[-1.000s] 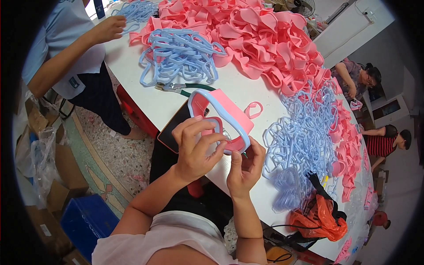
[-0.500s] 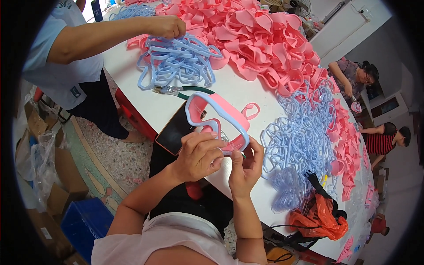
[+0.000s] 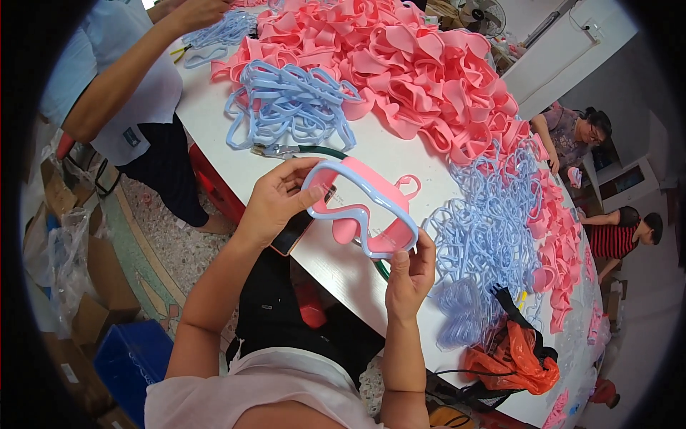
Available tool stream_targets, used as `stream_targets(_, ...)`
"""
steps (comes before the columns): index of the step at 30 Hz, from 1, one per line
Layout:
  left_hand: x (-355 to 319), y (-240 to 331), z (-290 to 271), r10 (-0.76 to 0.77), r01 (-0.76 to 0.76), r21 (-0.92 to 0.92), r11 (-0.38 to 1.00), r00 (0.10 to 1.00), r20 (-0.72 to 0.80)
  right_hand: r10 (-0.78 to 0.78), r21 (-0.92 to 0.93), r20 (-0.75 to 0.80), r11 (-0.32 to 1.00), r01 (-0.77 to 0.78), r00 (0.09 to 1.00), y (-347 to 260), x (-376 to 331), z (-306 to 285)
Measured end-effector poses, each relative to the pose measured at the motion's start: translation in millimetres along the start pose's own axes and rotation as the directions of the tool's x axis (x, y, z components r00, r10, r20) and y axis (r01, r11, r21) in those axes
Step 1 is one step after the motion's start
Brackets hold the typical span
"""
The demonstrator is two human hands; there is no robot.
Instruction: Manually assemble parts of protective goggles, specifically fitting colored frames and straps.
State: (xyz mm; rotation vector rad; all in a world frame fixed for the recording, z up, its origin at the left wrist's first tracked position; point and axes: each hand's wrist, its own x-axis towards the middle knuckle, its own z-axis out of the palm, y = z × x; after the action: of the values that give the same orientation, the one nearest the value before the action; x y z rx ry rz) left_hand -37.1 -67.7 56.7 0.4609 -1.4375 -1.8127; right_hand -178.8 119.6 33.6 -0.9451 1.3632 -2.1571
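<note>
A pink diving mask skirt with a light-blue rim, together a mask body [image 3: 396, 198], hangs between my two hands above the table. My left hand [image 3: 281, 196] grips its left end, thumb on the blue rim. At its right end, my right hand [image 3: 412, 275] pinches the lower corner between thumb and fingers. Below the mask lie a dark tablet-like panel [image 3: 289, 237] and green-handled pliers [image 3: 323, 151], both partly hidden. A small pink loop [image 3: 409, 186] shows just beyond the mask.
Light-blue rims [image 3: 289, 104] lie stacked before a large heap of pink skirts [image 3: 429, 79]. More blue rims [image 3: 486, 207], clear lenses [image 3: 461, 311] and an orange bag [image 3: 511, 357] lie right. A co-worker's arm [image 3: 136, 75] is at far left; a blue crate [image 3: 136, 368] stands on the floor.
My left hand has moved from the mask's lower middle up to its left end. The mask has shifted slightly right and down. The co-worker's hand has left the stacked blue rims.
</note>
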Motion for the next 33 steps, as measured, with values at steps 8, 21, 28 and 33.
stream_targets(8,-17.8,-7.2,7.0,0.063,-0.062,0.019,0.998,0.998,-0.016,0.19,-0.18,-0.022,0.965,-0.191,0.981,-12.9,20.7,4.0)
stream_targets(21,-16.0,-42.6,9.7,0.309,-0.292,0.238,0.926,0.95,-0.039,0.099,-0.486,0.019,0.87,-0.077,0.995,-73.9,41.9,-64.1)
stream_targets(28,-60.8,-46.9,-34.8,0.263,-0.289,0.345,0.893,0.957,0.12,-0.277,-0.944,0.03,-0.325,-0.064,0.96,-161.1,103.2,-169.7)
stream_targets(33,-92.2,-54.6,-42.3,0.173,-0.18,0.268,0.946,0.984,0.05,-0.21,-0.727,-0.07,-0.659,-0.194,0.975,-136.8,128.2,-292.6)
